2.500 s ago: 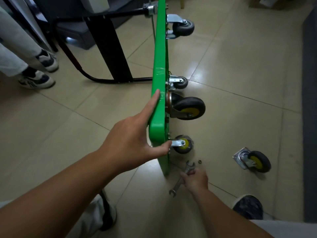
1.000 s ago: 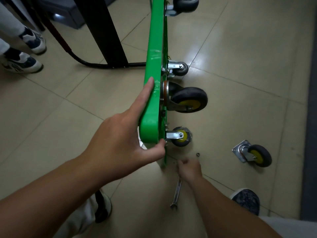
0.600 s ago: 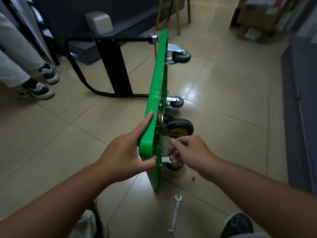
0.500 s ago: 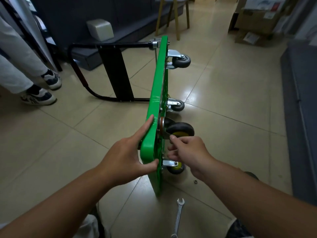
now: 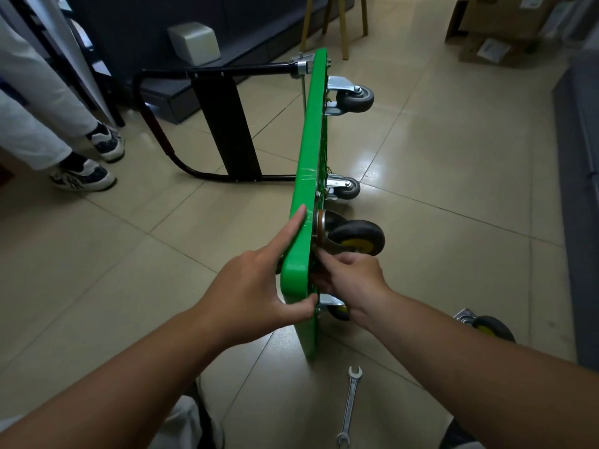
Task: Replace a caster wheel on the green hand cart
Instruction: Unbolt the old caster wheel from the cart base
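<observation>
Our left hand (image 5: pixel 256 296) clasps the near top corner of the green hand cart (image 5: pixel 311 150), which stands on its edge on the floor (image 5: pixel 453 150). Its forefinger is stretched along the rim and its thumb is hooked over the right face. Our right hand (image 5: pixel 351 280) reaches in from the right, fingers curled against the mount of the caster wheel (image 5: pixel 356 236) just beyond the knuckles; we cannot tell whether they pinch anything. A wrench (image 5: pixel 350 405) lies on the floor nearer us, and a loose caster (image 5: pixel 489 327) lies to the right.
</observation>
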Motion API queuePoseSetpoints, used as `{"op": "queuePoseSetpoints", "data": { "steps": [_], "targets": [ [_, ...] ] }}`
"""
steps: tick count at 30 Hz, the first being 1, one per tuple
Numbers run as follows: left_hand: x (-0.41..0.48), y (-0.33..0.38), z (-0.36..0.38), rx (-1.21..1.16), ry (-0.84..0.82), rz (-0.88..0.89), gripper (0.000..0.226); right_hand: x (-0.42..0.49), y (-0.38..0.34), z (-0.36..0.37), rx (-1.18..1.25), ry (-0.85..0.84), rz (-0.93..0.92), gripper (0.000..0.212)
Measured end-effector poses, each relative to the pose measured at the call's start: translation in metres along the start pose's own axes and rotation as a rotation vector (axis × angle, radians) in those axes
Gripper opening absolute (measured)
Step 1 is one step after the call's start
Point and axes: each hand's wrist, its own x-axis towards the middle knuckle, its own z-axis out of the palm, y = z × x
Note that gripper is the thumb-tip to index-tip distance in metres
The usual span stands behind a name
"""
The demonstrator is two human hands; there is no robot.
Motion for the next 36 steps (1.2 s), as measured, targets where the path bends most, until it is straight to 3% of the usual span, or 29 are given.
{"op": "queuePoseSetpoints", "data": {
  "steps": [9,23,29,36],
  "targets": [
    [0.0,0.001,0.001,-0.004,0.016,0.009,0.118,-0.006,0.008,-0.005,-0.063,-0.011,-0.223,0.009],
    [0.0,0.001,0.0,-0.043,0.004,0.006,0.118,0.003,0.011,-0.006,-0.003,-0.028,-0.092,0.022],
    [0.001,0.001,0.001,-0.044,0.011,0.011,0.118,0.002,0.009,-0.016,-0.103,-0.089,-0.272,0.013],
    [0.0,0.0,0.001,-0.053,0.006,0.011,0.118,0.005,0.009,-0.012,-0.001,-0.049,-0.208,0.014]
  ]
}}
